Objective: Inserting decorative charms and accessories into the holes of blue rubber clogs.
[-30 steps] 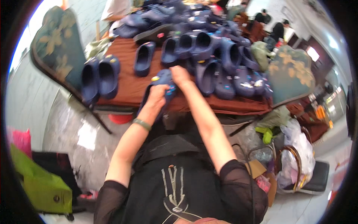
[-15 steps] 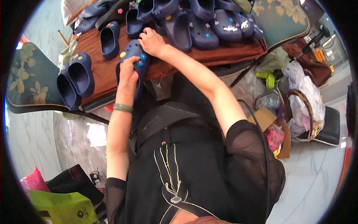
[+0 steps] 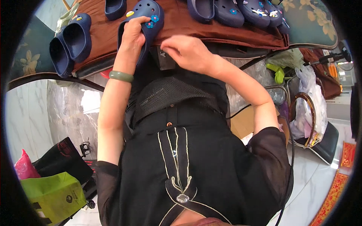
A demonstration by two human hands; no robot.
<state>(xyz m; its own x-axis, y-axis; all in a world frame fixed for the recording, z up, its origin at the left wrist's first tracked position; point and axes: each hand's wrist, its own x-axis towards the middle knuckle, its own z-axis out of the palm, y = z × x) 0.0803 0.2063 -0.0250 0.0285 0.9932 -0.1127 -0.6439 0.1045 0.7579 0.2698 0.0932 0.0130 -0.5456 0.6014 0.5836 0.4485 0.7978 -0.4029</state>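
Observation:
My left hand (image 3: 134, 35), with a green bangle on its wrist, is closed on a navy clog (image 3: 152, 37), fingers inside the shoe and thumb on its upper. Blue flower charms (image 3: 152, 21) and a yellow-and-white charm (image 3: 130, 14) sit on the clog's holed upper. My right hand (image 3: 192, 54) hangs apart from the clog, to its right, near the table's front edge. Its fingers are curled together, and whatever may be between them is hidden. To the left lies a pair of navy clogs (image 3: 77, 41); another clog (image 3: 115, 9) is behind the held one.
Several decorated navy clogs (image 3: 230, 13) line the right part of the brown cloth (image 3: 103, 28) on the table. Chairs with floral panels (image 3: 315, 22) flank it. Bags (image 3: 56, 196) lie at lower left; a stool (image 3: 326, 145) carrying plastic bags stands at right.
My right hand has left the clog's toe and come back toward my body, fingers curled. My left hand still grips the clog. The view has tilted down, so the table sits higher in it.

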